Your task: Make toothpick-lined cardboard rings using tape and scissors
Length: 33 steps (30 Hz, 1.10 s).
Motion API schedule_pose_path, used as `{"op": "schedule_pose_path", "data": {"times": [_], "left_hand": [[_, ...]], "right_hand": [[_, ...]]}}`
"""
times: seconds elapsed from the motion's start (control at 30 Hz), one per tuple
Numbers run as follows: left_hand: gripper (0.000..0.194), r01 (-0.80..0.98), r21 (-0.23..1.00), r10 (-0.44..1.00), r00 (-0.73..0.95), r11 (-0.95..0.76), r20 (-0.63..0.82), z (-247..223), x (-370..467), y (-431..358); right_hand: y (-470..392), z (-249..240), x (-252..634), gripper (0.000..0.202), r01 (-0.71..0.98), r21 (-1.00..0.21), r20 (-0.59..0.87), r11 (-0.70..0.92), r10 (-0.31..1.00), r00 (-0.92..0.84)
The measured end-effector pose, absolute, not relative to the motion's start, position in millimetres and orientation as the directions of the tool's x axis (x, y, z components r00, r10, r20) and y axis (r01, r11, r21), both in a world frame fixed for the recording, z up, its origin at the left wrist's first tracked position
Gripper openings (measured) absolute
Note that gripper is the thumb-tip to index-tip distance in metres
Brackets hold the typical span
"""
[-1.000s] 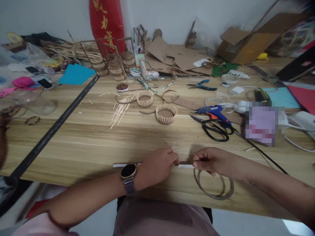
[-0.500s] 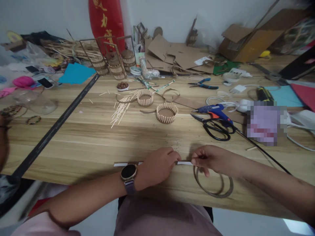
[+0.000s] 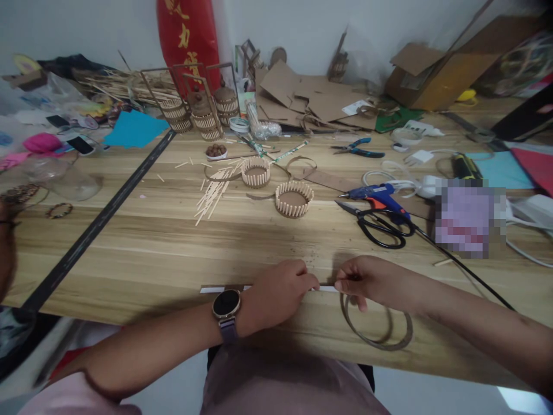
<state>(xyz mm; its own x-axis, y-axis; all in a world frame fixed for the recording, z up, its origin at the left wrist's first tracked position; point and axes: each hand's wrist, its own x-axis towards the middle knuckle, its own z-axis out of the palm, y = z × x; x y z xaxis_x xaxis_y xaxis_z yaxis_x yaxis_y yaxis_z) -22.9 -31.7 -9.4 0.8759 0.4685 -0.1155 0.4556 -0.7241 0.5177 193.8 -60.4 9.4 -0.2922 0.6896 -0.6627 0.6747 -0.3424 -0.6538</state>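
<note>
A thin brown strip with white patches (image 3: 212,290) lies along the near part of the table, partly hidden under my left hand (image 3: 279,294). My left hand, with a watch on its wrist, presses the strip with curled fingers. My right hand (image 3: 360,280) pinches the strip at the right end of a white patch. From there the strip's brown coil (image 3: 395,347) curls below my right hand. Farther back stand two round pieces ringed with short sticks, a larger one (image 3: 294,200) and a smaller one (image 3: 256,174).
Loose sticks (image 3: 211,199) lie left of the ringed pieces. Black scissors (image 3: 382,227), a blue glue gun (image 3: 380,196) and pliers (image 3: 358,148) are on the right. Small baskets (image 3: 207,124) stand at the back. Part of another person's arm (image 3: 6,253) shows at the far left.
My left fingers have shifted slightly right along the strip, covering more of the white patch between the hands. My right hand has barely moved.
</note>
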Motion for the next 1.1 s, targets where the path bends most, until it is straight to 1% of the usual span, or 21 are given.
{"op": "schedule_pose_path", "data": {"times": [0.43, 0.57, 0.77, 0.9, 1.1], "left_hand": [[0.030, 0.426, 0.518, 0.466, 0.883, -0.742, -0.057, -18, -23, -31], [0.028, 0.420, 0.493, 0.465, 0.885, -0.761, -0.036, -20, -23, -32], [0.028, 0.405, 0.459, 0.461, 0.888, -0.791, 0.010, -23, -24, -32], [0.027, 0.409, 0.455, 0.464, 0.886, -0.791, 0.011, -24, -23, -32], [0.025, 0.431, 0.474, 0.480, 0.877, -0.768, -0.021, -23, -23, -32]], "right_hand": [[-61, 6, 190, 0.025, 0.755, -0.578, -0.673, -0.310, 0.703, -0.227], [-60, 7, 188, 0.023, 0.789, -0.547, -0.669, -0.279, 0.712, -0.212], [-59, 8, 188, 0.018, 0.855, -0.468, -0.659, -0.221, 0.733, -0.172], [-58, 10, 189, 0.018, 0.889, -0.428, -0.642, -0.160, 0.746, -0.175], [-57, 15, 184, 0.021, 0.927, -0.358, -0.648, -0.114, 0.745, -0.159]]}}
